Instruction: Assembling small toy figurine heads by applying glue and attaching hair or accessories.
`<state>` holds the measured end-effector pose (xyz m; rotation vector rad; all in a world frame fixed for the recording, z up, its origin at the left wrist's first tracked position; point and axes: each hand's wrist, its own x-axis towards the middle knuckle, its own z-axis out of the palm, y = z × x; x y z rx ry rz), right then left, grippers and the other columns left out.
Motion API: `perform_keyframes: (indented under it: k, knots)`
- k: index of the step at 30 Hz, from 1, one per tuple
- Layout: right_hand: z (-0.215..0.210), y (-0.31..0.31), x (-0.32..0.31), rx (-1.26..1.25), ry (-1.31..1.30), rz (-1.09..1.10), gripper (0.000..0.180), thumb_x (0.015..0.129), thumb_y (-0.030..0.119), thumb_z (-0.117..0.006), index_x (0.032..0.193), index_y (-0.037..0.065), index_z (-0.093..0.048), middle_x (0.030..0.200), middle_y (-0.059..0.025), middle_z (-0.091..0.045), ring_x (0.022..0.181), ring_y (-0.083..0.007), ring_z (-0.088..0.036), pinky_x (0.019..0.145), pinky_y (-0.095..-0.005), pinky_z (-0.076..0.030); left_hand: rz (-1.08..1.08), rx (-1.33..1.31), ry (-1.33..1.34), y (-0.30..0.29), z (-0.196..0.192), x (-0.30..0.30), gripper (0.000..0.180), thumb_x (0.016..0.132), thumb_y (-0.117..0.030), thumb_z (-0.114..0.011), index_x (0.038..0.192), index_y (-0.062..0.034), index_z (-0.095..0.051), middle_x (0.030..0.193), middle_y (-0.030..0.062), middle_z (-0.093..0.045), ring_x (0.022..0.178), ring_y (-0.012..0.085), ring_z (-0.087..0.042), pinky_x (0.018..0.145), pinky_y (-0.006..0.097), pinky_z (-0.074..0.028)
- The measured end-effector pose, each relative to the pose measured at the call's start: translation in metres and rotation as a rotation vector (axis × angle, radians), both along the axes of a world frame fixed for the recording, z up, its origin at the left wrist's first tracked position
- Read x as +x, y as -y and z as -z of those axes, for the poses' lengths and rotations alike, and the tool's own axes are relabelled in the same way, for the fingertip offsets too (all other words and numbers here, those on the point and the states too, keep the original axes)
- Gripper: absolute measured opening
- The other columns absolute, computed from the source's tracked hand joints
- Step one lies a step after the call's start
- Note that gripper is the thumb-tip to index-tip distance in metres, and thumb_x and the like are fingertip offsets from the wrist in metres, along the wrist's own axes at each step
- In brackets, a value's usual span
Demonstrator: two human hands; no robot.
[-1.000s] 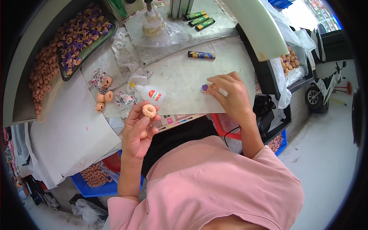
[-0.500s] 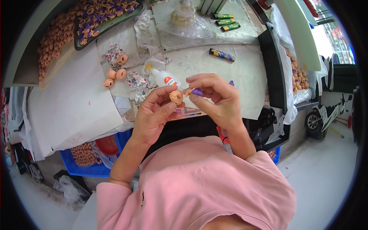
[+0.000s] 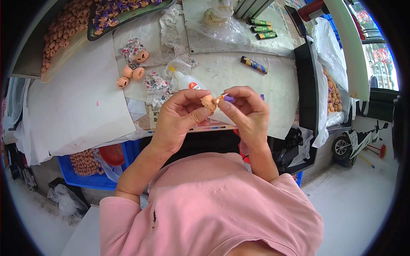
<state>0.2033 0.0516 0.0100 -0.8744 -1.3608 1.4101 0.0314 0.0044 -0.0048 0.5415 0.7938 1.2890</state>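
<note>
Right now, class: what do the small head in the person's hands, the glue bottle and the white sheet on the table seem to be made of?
Small head, pinched in the left hand: probably moulded plastic or vinyl; smooth, matte, evenly peach.
Glue bottle: likely soft plastic; white, slightly translucent, faint sheen.
White sheet: looks like paper or thin card; flat, matte, crisp edges.

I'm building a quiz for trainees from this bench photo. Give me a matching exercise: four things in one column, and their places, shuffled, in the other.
Things:
1. small peach doll head
2. white glue bottle with red label
3. dark tray of purple and peach pieces
4. blue plastic crate

Places:
A. below the bench edge, at left
B. pinched in the left hand, with the right hand at it
C. far bench edge
D. lying on the bench just beyond the hands

Pairs: 1-B, 2-D, 3-C, 4-A
</note>
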Motion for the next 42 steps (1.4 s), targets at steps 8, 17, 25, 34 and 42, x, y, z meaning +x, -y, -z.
perform_keyframes:
  k: [8,17,25,34,42]
  knots:
    - [-0.01,-0.006,0.012,0.155,0.215,-0.003,0.024,0.079,-0.003,-0.072,0.103,-0.004,-0.066,0.089,-0.006,-0.06,0.085,-0.0106,-0.061,0.075,-0.0223,-0.048,0.099,-0.022,0.067,-0.009,0.003,0.004,0.033,0.085,-0.008,-0.068,0.117,-0.0029,-0.059,0.098,0.0084,-0.065,0.082,0.0143,-0.065,0.069,0.025,-0.057]
    - [-0.02,-0.013,0.024,0.123,0.213,-0.106,0.02,0.078,0.0,-0.074,0.095,-0.005,-0.067,0.087,-0.0075,-0.061,0.08,-0.0128,-0.061,0.071,-0.024,-0.05,0.15,-0.01,0.055,-0.007,0.002,0.007,0.038,0.083,-0.017,-0.072,0.114,0.0001,-0.059,0.09,0.0079,-0.066,0.073,0.0136,-0.065,0.065,0.025,-0.057]
    - [-0.03,-0.016,0.031,0.299,0.382,-0.22,0.022,0.072,-0.001,-0.078,0.09,-0.006,-0.067,0.08,-0.0088,-0.062,0.07,-0.0125,-0.058,0.066,-0.0243,-0.048,0.139,0.084,-0.068,-0.007,-0.003,0.0,0.035,0.083,-0.015,-0.072,0.111,0.0017,-0.061,0.09,0.0075,-0.066,0.073,0.0124,-0.065,0.064,0.025,-0.057]
    - [-0.019,-0.002,0.016,0.106,0.129,-0.103,0.02,0.074,-0.003,-0.076,0.091,-0.007,-0.066,0.081,-0.0083,-0.061,0.073,-0.0125,-0.058,0.066,-0.0234,-0.048,0.135,0.076,-0.01,-0.01,-0.007,-0.011,0.031,0.084,-0.006,-0.069,0.112,0.0023,-0.061,0.094,0.0076,-0.067,0.079,0.013,-0.066,0.071,0.026,-0.058]
    - [-0.02,-0.001,0.01,0.12,0.153,-0.092,0.02,0.076,-0.001,-0.075,0.092,-0.007,-0.065,0.082,-0.0083,-0.059,0.076,-0.0124,-0.059,0.067,-0.0237,-0.049,0.205,0.109,-0.09,-0.009,-0.009,-0.017,0.029,0.087,-0.006,-0.066,0.114,0.0012,-0.06,0.096,0.0066,-0.066,0.085,0.013,-0.066,0.075,0.027,-0.057]
